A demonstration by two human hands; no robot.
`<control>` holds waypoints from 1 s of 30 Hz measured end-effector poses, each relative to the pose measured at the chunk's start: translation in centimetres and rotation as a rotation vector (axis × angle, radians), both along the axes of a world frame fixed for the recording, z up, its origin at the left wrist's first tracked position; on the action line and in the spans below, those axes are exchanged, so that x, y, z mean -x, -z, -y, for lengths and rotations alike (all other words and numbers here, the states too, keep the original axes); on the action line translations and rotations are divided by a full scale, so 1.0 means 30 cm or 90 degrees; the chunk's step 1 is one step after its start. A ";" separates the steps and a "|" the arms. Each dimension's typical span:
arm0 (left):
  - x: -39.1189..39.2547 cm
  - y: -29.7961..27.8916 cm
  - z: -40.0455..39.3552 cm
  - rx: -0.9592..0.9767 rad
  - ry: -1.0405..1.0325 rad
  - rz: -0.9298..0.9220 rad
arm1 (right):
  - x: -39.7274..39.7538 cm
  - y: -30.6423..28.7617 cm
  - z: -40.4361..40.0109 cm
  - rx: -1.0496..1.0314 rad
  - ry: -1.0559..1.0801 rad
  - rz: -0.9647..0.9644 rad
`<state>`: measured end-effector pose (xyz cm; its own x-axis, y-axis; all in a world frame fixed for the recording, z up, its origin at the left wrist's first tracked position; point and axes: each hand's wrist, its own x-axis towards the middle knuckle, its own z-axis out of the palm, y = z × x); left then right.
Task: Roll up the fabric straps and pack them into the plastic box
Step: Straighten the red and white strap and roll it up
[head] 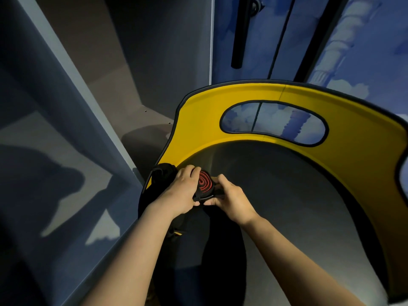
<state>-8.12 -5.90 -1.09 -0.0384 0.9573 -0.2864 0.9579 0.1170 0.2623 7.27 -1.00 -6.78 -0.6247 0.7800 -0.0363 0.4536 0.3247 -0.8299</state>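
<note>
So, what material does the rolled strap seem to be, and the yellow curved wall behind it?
Rolled strap: looks like woven fabric, matte, black outside and red inside; the soft spiral layers suggest this. Both the left hand and the right hand hold it.
Yellow curved wall: probably stretched fabric, matte, with black sewn-looking edging and a seam; stiff plastic cannot be excluded.

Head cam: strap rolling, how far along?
Done: one strap is wound into a tight red-and-black spiral. In hand: left hand and right hand both grip that roll. Left: packing; no plastic box is in view, and more black fabric lies unrolled beside it.
</note>
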 end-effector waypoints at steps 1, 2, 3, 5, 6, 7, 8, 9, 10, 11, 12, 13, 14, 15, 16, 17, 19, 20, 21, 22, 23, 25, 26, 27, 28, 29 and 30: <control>0.001 0.001 -0.002 0.002 0.001 0.004 | 0.000 -0.001 -0.012 -0.006 -0.005 0.012; 0.001 0.002 -0.003 0.003 0.002 0.009 | 0.002 -0.003 -0.024 -0.015 -0.009 0.026; 0.002 0.003 -0.002 0.002 0.003 0.012 | 0.006 -0.006 -0.033 -0.029 -0.011 0.038; 0.003 0.006 0.000 -0.002 0.007 0.015 | 0.012 -0.016 -0.038 -0.073 -0.015 0.061; 0.002 0.008 0.000 -0.002 0.010 0.015 | 0.014 -0.017 -0.036 -0.094 -0.015 0.068; 0.000 0.010 0.000 -0.002 0.011 0.016 | 0.014 -0.017 -0.032 -0.112 -0.013 0.073; -0.001 0.011 0.000 -0.003 0.011 0.016 | 0.013 -0.015 -0.030 -0.125 -0.010 0.078; -0.001 0.013 -0.001 -0.005 0.011 0.015 | 0.012 -0.012 -0.027 -0.130 -0.005 0.081; 0.000 0.015 0.000 -0.008 0.010 0.017 | 0.010 -0.009 -0.026 -0.126 -0.003 0.083; 0.001 0.016 0.000 -0.012 0.007 0.019 | 0.008 -0.007 -0.025 -0.117 -0.005 0.085; 0.001 0.017 0.002 -0.015 0.004 0.022 | 0.005 -0.007 -0.021 -0.102 -0.007 0.087; 0.001 0.016 0.004 -0.018 0.002 0.022 | 0.001 -0.008 -0.017 -0.084 -0.012 0.090; 0.001 0.016 0.007 -0.022 0.001 0.020 | -0.003 -0.012 -0.012 -0.067 -0.019 0.092; 0.001 0.016 0.009 -0.025 -0.001 0.017 | -0.008 -0.018 -0.006 -0.053 -0.027 0.097; 0.003 0.015 0.012 -0.028 -0.002 0.015 | -0.016 -0.024 -0.001 -0.046 -0.036 0.106; 0.006 0.013 0.015 -0.028 -0.001 0.009 | -0.026 -0.031 0.003 -0.046 -0.044 0.121; 0.017 0.009 0.023 -0.022 0.017 -0.021 | -0.054 -0.049 0.004 -0.057 -0.051 0.157; 0.024 0.005 0.028 -0.019 0.031 -0.045 | -0.071 -0.059 0.003 -0.061 -0.049 0.176; 0.030 0.000 0.034 -0.019 0.041 -0.067 | -0.090 -0.069 0.002 -0.067 -0.047 0.194; 0.036 -0.004 0.039 -0.023 0.047 -0.083 | -0.112 -0.078 0.001 -0.077 -0.047 0.215; 0.040 -0.009 0.047 -0.025 0.049 -0.093 | -0.134 -0.087 0.001 -0.089 -0.052 0.238; 0.045 -0.018 0.070 -0.020 0.053 -0.099 | -0.179 -0.107 0.006 -0.116 -0.066 0.288; 0.045 -0.022 0.086 -0.013 0.057 -0.094 | -0.199 -0.119 0.010 -0.130 -0.072 0.310; 0.042 -0.027 0.103 -0.008 0.061 -0.087 | -0.219 -0.131 0.016 -0.145 -0.074 0.329; 0.039 -0.034 0.120 -0.006 0.065 -0.079 | -0.237 -0.145 0.023 -0.162 -0.071 0.343; 0.035 -0.043 0.136 -0.007 0.068 -0.074 | -0.252 -0.160 0.030 -0.179 -0.066 0.352; 0.030 -0.055 0.148 -0.010 0.071 -0.070 | -0.266 -0.179 0.038 -0.194 -0.060 0.360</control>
